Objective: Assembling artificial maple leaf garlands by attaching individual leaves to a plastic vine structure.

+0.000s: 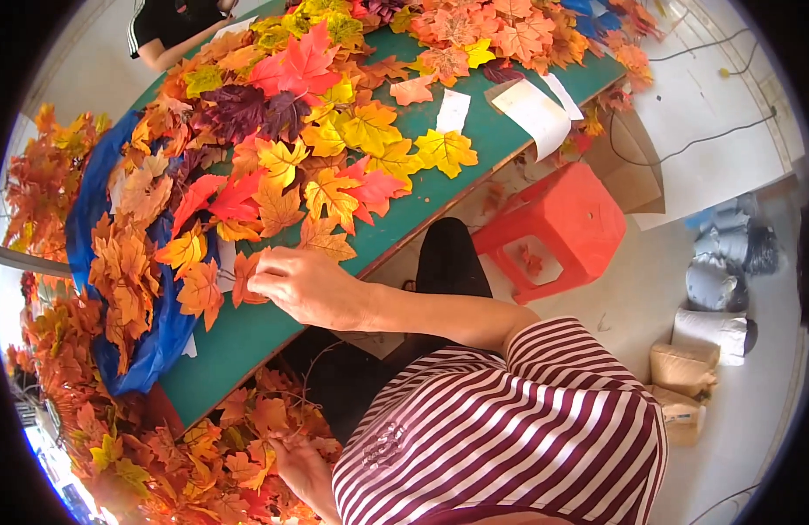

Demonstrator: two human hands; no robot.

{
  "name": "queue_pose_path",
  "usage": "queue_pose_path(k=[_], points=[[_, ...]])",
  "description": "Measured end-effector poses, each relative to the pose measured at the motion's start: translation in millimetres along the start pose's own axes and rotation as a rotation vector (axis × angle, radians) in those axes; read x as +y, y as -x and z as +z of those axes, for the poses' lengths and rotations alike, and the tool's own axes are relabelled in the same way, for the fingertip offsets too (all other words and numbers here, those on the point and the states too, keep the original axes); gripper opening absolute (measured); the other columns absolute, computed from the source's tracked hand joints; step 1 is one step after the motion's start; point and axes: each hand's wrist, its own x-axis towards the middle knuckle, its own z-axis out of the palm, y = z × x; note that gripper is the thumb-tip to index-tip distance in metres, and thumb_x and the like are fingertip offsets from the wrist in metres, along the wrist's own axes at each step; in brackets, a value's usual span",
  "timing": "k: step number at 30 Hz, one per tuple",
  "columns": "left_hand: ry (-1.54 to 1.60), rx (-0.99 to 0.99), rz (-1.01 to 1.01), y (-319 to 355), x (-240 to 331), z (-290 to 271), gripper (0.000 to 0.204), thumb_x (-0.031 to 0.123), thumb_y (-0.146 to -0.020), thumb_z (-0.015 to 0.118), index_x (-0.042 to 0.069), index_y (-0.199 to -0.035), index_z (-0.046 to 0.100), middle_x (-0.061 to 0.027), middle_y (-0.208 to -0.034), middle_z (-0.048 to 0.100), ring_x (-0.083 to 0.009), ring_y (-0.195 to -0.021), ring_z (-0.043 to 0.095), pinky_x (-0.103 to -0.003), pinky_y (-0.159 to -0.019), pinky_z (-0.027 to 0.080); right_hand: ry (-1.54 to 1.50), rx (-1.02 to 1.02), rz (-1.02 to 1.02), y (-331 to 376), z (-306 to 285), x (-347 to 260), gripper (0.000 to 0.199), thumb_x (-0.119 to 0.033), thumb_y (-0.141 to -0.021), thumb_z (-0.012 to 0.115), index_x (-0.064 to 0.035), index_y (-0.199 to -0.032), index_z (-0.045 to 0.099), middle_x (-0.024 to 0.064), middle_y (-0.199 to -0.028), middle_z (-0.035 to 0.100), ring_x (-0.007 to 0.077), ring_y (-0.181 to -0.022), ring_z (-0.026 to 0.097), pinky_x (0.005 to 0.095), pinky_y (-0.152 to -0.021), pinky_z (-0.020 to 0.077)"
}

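My right hand [313,289] reaches across my body to the green table's near edge. Its thumb and fingers are pinched together on an orange artificial leaf [244,282], which hangs just left of the fingertips. Lower down, my left hand [301,474] is in among a heap of orange artificial leaves [221,472] below the table's edge. Its fingers are partly curled beside a yellow-orange leaf, and what they hold is hidden. Loose red, yellow and orange leaves [334,188] lie on the table beyond my right hand.
The green table [238,350] slants across the view. Blue plastic sheeting [164,341] lies under leaves at its left end. White paper [531,114] rests by the far edge. A red stool [562,223] stands right, with wrapped bundles [715,280] farther off. Another person [172,35] is at the top.
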Motion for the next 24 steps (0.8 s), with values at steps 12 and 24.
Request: queue_pose_path(k=[12, 24], points=[[-0.044, -0.029, 0.303, 24.9, -8.6, 38.8, 0.017, 0.013, -0.094, 0.058, 0.002, -0.107, 0.052, -0.0043, -0.097, 0.055, -0.0098, -0.085, 0.055, -0.019, -0.071, 0.05, -0.068, 0.004, 0.008, 1.3, 0.2, -6.9, 0.02, -0.001, -0.077, 0.065, -0.005, -0.096, 0.062, 0.007, -0.092, 0.057, 0.0228, -0.083, 0.061, 0.0332, -0.065, 0.0546], [-0.045, -0.096, 0.131, 16.1, 2.2, 29.0, 0.015, 0.017, -0.098, 0.051, 0.002, -0.101, 0.051, -0.0046, -0.088, 0.054, -0.0093, -0.074, 0.053, -0.02, -0.067, 0.05, -0.059, 0.006, 0.024, 2.0, -2.5, -7.1, 0.025, -0.001, -0.075, 0.065, -0.0056, -0.099, 0.061, 0.007, -0.092, 0.056, 0.0237, -0.086, 0.061, 0.0337, -0.066, 0.0544]])
